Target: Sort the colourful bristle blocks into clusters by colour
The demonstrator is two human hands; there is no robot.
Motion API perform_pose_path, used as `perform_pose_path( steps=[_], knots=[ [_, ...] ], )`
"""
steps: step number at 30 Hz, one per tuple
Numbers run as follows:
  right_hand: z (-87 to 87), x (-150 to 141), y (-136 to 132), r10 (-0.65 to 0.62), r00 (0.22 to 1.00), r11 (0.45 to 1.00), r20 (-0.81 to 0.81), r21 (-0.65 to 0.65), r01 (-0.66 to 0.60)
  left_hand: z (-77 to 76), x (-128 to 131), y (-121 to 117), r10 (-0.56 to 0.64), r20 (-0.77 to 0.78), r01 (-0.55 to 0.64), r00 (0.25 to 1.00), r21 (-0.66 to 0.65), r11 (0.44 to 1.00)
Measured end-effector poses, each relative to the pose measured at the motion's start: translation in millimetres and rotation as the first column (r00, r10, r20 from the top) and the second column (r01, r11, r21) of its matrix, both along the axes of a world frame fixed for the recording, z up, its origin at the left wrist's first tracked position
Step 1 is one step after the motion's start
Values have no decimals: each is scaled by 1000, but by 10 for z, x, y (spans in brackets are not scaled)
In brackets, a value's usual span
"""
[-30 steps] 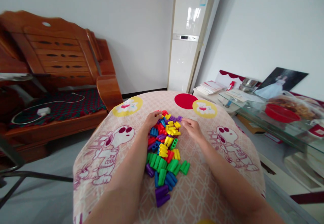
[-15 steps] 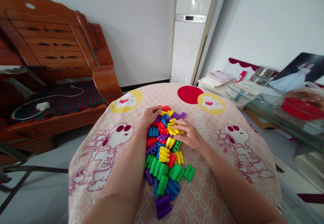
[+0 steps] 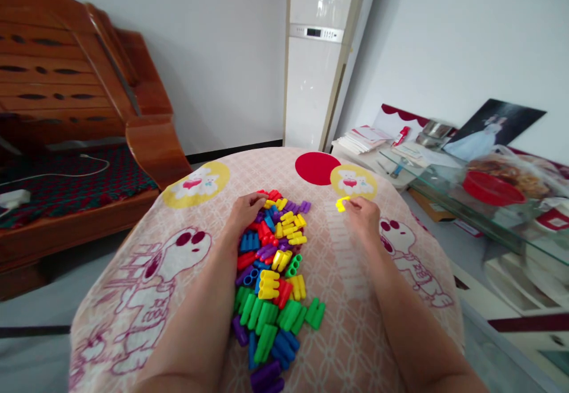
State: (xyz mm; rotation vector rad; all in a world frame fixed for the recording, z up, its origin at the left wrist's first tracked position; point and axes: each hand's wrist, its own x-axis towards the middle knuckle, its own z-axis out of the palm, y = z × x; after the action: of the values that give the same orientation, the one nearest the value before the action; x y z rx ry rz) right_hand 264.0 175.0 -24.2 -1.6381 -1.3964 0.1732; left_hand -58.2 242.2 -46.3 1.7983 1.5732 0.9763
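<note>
A heap of coloured plastic building blocks, made of joined tubes, runs down the middle of the table. My right hand (image 3: 363, 218) is right of the heap, its fingers pinched on a yellow building block (image 3: 341, 204). At the heap's far left edge, my left hand (image 3: 246, 210) has its fingers curled together against the blocks; whatever is in them is hidden. Close to its fingertips are red blocks (image 3: 274, 195) and a yellow block (image 3: 281, 204). More yellow blocks (image 3: 291, 227) lie between the hands, with green blocks (image 3: 258, 311) and a purple block (image 3: 267, 377) nearer me.
A patterned cloth (image 3: 373, 328) covers the round table. On the left is a wooden bench (image 3: 146, 150). On the right, a glass shelf (image 3: 448, 188) carries papers, a red bowl (image 3: 491, 188) and a photo (image 3: 493, 126). A tall white air conditioner (image 3: 313, 85) stands behind.
My right hand has moved right, away from the heap, carrying a yellow block. My left hand stays by the heap's far left edge. The view has turned slightly right.
</note>
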Motion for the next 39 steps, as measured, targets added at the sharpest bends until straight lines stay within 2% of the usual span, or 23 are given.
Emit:
perform_pose_path(
  steps=[3, 6, 10, 14, 16, 18, 21, 24, 26, 28, 30, 32, 34, 39],
  knots=[
    [-59, 353, 48, -252, 956, 967, 149, -1, 255, 12, 8, 16, 23, -38, -23, 999, -1, 1000],
    [-163, 536, 61, -306, 932, 943, 192, -76, 325, 14, 10, 22, 26, -50, -27, 998, -9, 1000],
    [-264, 641, 89, -275, 955, 952, 108, -109, 286, 18, 0, 17, 16, -49, -16, 999, -3, 1000],
    [-264, 722, 109, -269, 944, 962, -192, -93, 256, 56, 4, -4, 3, -46, -3, 999, -5, 1000],
    [-228, 742, 96, -213, 930, 977, -298, -96, 193, 81, 14, -15, 12, -48, -13, 999, -15, 1000],
    [-184, 741, 68, -131, 938, 987, -321, -134, 92, 100, 21, -22, 23, -50, -24, 998, -19, 1000],
    [-157, 715, 32, -15, 948, 973, -317, -224, -59, 115, 24, -23, 29, -54, -30, 998, -21, 999],
    [-211, 718, 43, 20, 942, 965, -335, -240, -106, 122, 25, -22, 29, -60, -30, 998, -18, 999],
    [-278, 759, 80, -41, 950, 981, -309, -195, -21, 126, 30, -26, 31, -56, -32, 998, -17, 999],
    [-341, 824, 123, -163, 953, 983, -254, -121, 136, 129, 38, -32, 36, -49, -37, 998, -17, 999],
    [-381, 895, 155, -299, 935, 954, -191, -48, 295, 129, 43, -35, 40, -50, -40, 998, -11, 999],
    [-394, 953, 167, -398, 909, 917, -127, -9, 400, 124, 42, -32, 39, -58, -40, 998, -6, 999],
    [-388, 988, 160, -448, 893, 894, -41, 5, 448, 113, 35, -20, 37, -64, -38, 997, -6, 999],
    [-343, 960, 96, -475, 860, 875, 186, 0, 484, 76, 28, 0, 41, -70, -42, 997, -3, 999]
  ],
)
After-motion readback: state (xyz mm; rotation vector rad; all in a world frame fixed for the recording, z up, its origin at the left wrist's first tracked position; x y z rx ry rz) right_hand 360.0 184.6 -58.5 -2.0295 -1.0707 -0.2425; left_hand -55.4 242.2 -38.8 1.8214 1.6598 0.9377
